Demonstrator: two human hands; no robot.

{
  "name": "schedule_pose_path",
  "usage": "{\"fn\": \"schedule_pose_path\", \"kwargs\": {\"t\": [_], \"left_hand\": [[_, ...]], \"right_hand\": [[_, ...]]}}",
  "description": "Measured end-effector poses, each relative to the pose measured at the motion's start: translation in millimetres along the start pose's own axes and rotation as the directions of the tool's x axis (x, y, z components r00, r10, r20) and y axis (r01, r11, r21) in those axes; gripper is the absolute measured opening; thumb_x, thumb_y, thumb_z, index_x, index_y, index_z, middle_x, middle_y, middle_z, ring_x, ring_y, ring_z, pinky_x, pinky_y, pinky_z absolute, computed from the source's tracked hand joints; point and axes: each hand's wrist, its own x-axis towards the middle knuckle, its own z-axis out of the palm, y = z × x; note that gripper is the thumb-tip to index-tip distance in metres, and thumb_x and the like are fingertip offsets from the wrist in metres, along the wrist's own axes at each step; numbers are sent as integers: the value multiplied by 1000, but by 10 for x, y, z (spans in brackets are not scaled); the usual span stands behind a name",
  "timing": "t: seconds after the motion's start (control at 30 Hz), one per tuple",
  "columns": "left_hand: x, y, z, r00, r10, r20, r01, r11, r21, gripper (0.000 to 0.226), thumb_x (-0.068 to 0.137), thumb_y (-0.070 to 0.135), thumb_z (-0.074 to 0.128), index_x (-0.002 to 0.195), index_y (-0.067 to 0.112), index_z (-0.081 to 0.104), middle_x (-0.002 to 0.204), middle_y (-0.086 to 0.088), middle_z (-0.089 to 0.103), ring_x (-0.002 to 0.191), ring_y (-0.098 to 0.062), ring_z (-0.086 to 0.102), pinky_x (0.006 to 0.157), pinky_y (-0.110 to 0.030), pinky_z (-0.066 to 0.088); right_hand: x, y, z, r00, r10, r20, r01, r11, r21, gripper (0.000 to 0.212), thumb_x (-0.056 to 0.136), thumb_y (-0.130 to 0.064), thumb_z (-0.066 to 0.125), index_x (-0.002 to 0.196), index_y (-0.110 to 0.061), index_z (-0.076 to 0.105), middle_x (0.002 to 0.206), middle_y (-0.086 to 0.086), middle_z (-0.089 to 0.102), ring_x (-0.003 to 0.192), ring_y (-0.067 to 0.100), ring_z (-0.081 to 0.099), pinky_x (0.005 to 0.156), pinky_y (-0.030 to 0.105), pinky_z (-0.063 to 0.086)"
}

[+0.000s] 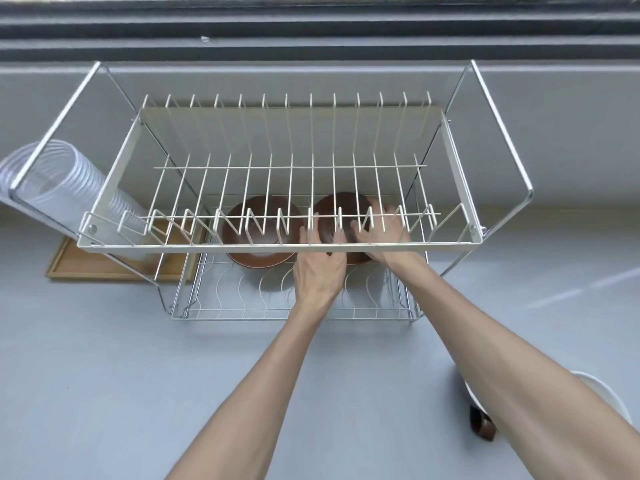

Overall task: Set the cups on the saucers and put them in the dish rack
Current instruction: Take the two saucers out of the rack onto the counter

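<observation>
A two-tier dish rack point(450, 242) stands on the grey counter. On its lower wire shelf lie two brown saucers, seen through the upper tier's bars. The left saucer point(256, 230) lies alone. Both my hands reach under the upper tier to the right saucer point(332, 209). My left hand point(318, 271) grips its near left rim. My right hand point(381, 233), slightly blurred, holds its right side. The bars and my hands hide whether a cup stands on either saucer.
A stack of clear plastic cups point(52, 181) lies on its side left of the rack, over a wooden tray point(104, 268). At the bottom right, a white dish point(602, 393) and a dark brown piece point(481, 427) show partly behind my right forearm.
</observation>
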Motion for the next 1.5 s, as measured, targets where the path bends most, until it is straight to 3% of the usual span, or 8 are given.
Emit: {"fn": "schedule_pose_path", "kwargs": {"t": [0.1,0.17,0.27,0.5,0.6,0.83,1.03,1.5], "left_hand": [[-46,13,-14,1000,14,19,-14,1000,-10,65,100,52,40,156,26,21,162,-10,30,146,-35,32,116,-45,30],[-95,26,-37,1000,17,21,-17,1000,-23,67,99,49,43,157,27,19,157,-7,40,143,-32,36,114,-42,33],[-197,35,-79,1000,14,6,-14,999,-44,69,95,47,49,156,26,24,151,-3,47,138,-27,43,109,-35,34],[-380,-63,-138,1000,23,3,-22,997,-77,67,94,42,53,154,28,27,157,4,36,143,-17,35,105,-27,29],[-459,-66,-180,997,-57,43,61,994,-93,74,94,41,54,157,24,20,162,0,30,147,-21,30,115,-35,27],[-696,-37,-303,992,-125,33,127,986,-111,76,92,40,55,157,25,20,160,-2,34,146,-22,32,117,-38,30],[-1027,-130,-469,995,-99,-3,98,988,-116,69,91,35,58,153,24,31,154,0,43,141,-21,40,114,-37,34],[-1673,-405,-657,994,-54,97,66,990,-124,57,80,47,60,134,32,54,138,5,57,129,-15,52,110,-40,41]], "right_hand": [[10,13,4,998,46,-45,-49,995,-91,29,99,-41,51,115,-18,60,148,16,47,137,30,44,107,32,37],[80,-5,82,974,181,-136,-142,956,255,44,97,-40,51,129,-9,55,144,19,50,133,33,47,108,39,36],[140,-136,43,925,185,-331,-99,961,260,37,97,-29,48,120,-1,57,126,28,58,121,41,55,102,47,44],[-106,-130,73,935,189,-299,-92,947,309,31,98,-22,46,115,1,57,127,27,58,119,45,54,91,40,45],[-236,-129,111,935,207,-289,-116,946,302,17,95,-11,48,83,-1,55,116,29,63,96,42,60,72,34,43],[-507,-107,196,931,221,-291,-97,918,384,20,89,-4,48,98,2,64,109,25,66,98,41,63,74,36,48],[-953,-130,343,911,217,-350,-30,882,469,30,96,-14,47,118,-1,61,123,22,64,120,39,54,99,42,45],[-1855,-81,860,911,286,-296,-11,736,676,35,86,-17,48,115,-15,67,108,12,72,104,33,66,94,40,52]]}}
